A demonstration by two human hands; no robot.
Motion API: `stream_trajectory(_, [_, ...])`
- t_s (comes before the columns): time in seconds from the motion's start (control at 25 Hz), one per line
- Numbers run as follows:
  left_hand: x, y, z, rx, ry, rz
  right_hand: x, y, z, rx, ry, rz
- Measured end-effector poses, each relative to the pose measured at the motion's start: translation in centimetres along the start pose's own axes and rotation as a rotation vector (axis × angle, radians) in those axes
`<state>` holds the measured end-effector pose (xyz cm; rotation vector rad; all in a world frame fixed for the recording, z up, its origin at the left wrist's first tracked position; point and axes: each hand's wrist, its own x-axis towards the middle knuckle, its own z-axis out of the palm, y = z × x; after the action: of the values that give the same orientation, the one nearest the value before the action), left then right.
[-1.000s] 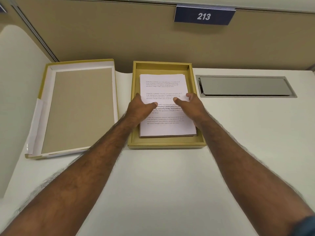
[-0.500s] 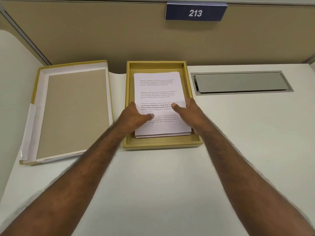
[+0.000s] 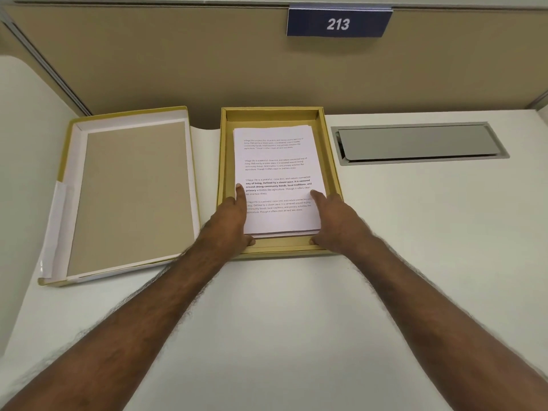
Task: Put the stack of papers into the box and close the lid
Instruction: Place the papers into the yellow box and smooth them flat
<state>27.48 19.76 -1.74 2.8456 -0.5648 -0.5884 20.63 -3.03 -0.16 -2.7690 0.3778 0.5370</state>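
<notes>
I see the stack of papers lying inside the box; my left hand and right hand rest open against its 2 sides, gripping nothing. The lid lies upturned on the tabletop, just left of the box.

Hands sliding off the page

Both the left hand and right hand are drawing back along the paper stack edges toward the box near wall.

Two bare, hairy forearms, hands ungloved, no sleeves
</notes>
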Motion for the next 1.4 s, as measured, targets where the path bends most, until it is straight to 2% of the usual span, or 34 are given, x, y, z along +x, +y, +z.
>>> stream_trajectory(0.28, [-0.2,-0.8,0.6,0.07,0.048,0.061,-0.8,0.1,1.6,0.058,0.194,0.015])
stream_trajectory(0.4, [-0.3,-0.6,0.5,0.066,0.061,0.064,-1.1,-0.2,1.6,0.097,0.188,0.041])
stream_trajectory(0.52, [0.0,-0.4,-0.4,-0.043,-0.017,0.016,-0.8,-0.5,0.0,0.182,0.105,0.067])
stream_trajectory(0.6, [1.2,-0.4,-1.7,-0.119,-0.063,-0.013,0.4,-1.1,-2.1,0.207,0.151,0.067])
stream_trajectory(0.72, [4.6,-0.3,-4.0,-0.123,0.081,0.085,3.9,-2.2,-5.9,0.191,0.286,0.021])
stream_trajectory(0.8, [7.9,-0.2,-5.7,-0.14,0.199,0.143,7.1,-2.8,-8.4,0.118,0.25,-0.059])
stream_trajectory(0.88, [11.5,-0.2,-7.3,-0.1,0.229,0.193,10.3,-3.0,-10.2,-0.024,0.168,-0.128])
stream_trajectory(0.96, [14.9,-0.3,-8.4,-0.043,0.212,0.237,13.0,-2.9,-11.4,-0.124,0.07,-0.164])
stream_trajectory(1.08, [18.8,-0.7,-8.9,0.009,0.166,0.271,15.9,-2.2,-12.3,-0.146,-0.035,-0.174])
stream_trajectory(1.4, [23.1,-2.6,-8.4,0.054,0.046,0.289,20.4,-1.6,-12.8,-0.214,-0.133,-0.233])
